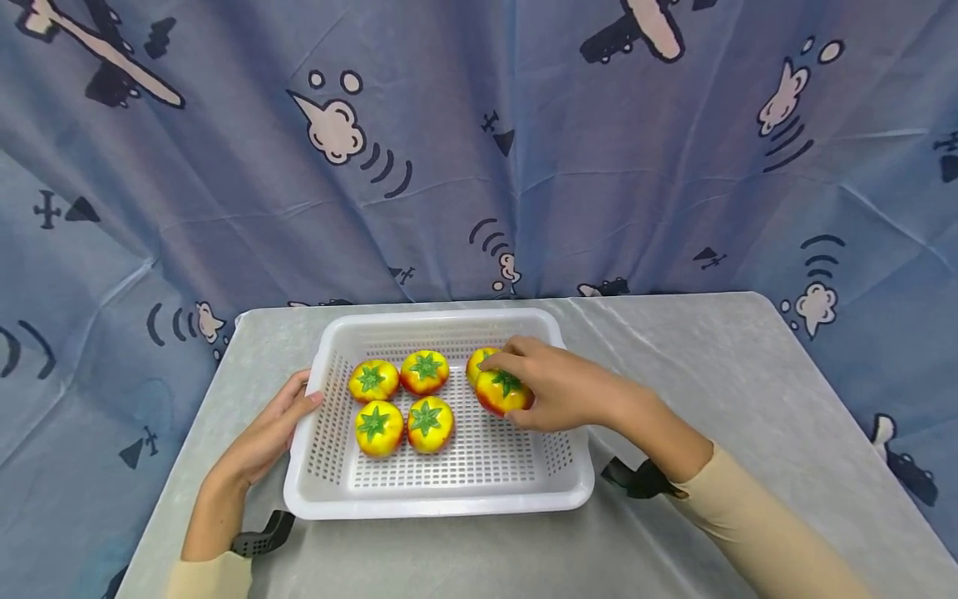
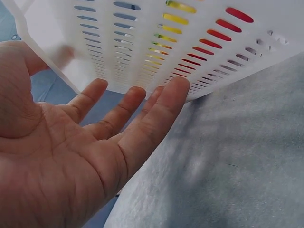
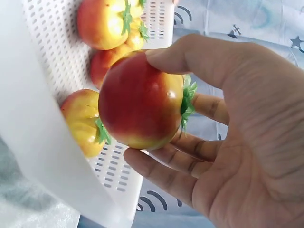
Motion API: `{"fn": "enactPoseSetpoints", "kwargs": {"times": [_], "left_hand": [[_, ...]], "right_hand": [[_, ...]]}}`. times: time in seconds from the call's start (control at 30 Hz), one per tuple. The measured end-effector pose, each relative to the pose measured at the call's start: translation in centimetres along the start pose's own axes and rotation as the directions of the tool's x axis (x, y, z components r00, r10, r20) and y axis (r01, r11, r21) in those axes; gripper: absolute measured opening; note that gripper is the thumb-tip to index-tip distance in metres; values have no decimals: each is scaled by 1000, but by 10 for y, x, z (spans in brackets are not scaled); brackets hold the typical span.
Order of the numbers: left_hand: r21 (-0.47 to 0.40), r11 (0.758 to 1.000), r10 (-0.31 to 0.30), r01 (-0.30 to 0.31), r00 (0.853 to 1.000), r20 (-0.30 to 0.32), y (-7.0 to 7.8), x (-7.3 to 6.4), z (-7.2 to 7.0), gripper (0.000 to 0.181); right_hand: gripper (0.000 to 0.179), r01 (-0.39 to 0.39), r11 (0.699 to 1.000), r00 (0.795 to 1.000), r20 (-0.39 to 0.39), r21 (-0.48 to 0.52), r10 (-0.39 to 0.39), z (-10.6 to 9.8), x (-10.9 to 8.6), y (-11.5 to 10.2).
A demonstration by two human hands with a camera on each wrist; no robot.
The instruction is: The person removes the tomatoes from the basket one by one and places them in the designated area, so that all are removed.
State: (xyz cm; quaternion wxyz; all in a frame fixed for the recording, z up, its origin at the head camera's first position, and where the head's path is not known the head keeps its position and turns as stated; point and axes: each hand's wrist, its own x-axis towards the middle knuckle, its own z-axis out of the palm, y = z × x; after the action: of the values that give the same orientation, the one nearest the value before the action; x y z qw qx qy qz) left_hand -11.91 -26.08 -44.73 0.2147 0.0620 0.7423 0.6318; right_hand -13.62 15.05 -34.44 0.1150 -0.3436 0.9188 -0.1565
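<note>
In the head view a white plastic basket [image 1: 441, 507] with slotted walls holds several yellow-and-red toy tomatoes [image 1: 379, 429] with green leafy tops. My right hand [image 1: 569, 387] reaches over its right side and grips one toy tomato [image 3: 137, 99] between thumb and fingers. Another tomato [image 1: 479, 363] is partly hidden behind the held one. At the left end my left hand [image 1: 273, 424] holds the basket's rim, thumb on top. From the left wrist view, its fingers [image 2: 156, 118] stretch under the rim along the outer wall, with tomato colours showing through the slots.
The basket stands on a table with a light grey cloth [image 1: 696, 366]. Behind hangs a blue curtain [image 1: 449, 166] printed with planes and clouds. Black straps [image 1: 265, 535] sit at both wrists, by beige sleeves [image 1: 756, 516].
</note>
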Motion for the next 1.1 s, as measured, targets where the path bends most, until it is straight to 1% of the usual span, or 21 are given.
{"fn": "enactPoseSetpoints", "kwargs": {"times": [0.07,0.27,0.4,0.5,0.67,0.73,0.83,1.1], "left_hand": [[5,1000,6,-6,1000,2,-1,0,0,54],[14,1000,-3,3,1000,1,-2,1,-1,53],[27,1000,12,-12,1000,0,-2,1,-1,53],[39,999,32,-32,1000,-1,-3,1,-1,53],[50,998,29,-28,999,-20,-5,2,-2,53],[52,998,22,-21,999,-31,-5,2,-2,53],[51,998,28,-26,999,-30,-6,2,-2,53],[35,999,39,-38,999,-28,-8,4,0,54]], "right_hand": [[62,-8,1000,1000,-21,15,8,0,-2,1],[65,-29,998,997,-74,56,33,-3,-9,3],[65,-15,997,992,-128,80,25,-2,-13,7],[65,7,996,983,-182,89,9,-1,-16,10],[65,30,994,969,-247,101,-4,1,-20,15],[64,38,993,964,-267,115,-6,1,-21,17],[64,45,990,957,-291,135,-4,2,-24,19],[67,32,987,941,-338,156,23,4,-32,24]]}}
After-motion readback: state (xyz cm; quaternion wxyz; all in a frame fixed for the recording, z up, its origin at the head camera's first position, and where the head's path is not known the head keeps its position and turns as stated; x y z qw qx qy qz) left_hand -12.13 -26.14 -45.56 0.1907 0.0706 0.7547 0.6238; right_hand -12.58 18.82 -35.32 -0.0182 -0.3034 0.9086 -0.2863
